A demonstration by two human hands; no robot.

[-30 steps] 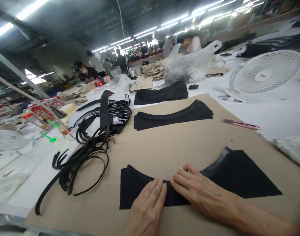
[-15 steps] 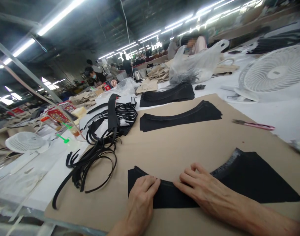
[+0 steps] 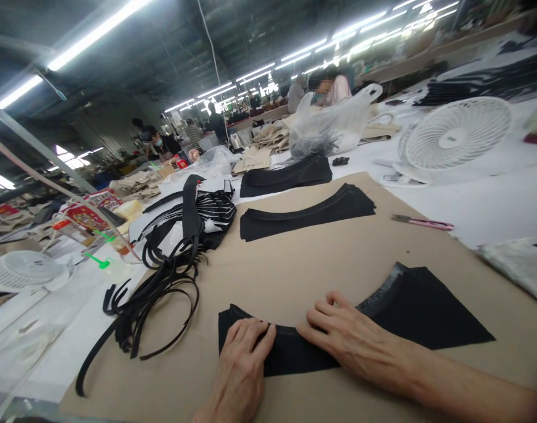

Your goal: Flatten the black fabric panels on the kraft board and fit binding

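- Fingers half bent, a worker's left hand (image 3: 244,358) and right hand (image 3: 343,329) rest near each other on the curved edge of a black panel (image 3: 431,311); whether either pinches the material cannot be told.
- At the panel's left end the edge appears turned down; the greyish stretch at its right end looks yet to be worked.
- Beyond the panel lie curved black pieces (image 3: 308,217), seemingly finished along their edges.
- Beneath the panel, a tan sheet (image 3: 295,264) covers part of a white desk (image 3: 462,200); black straps (image 3: 174,255) tangle to the panel's left.
- Far beyond the panel, a co-worker (image 3: 339,88) appears under strip lights (image 3: 101,33).
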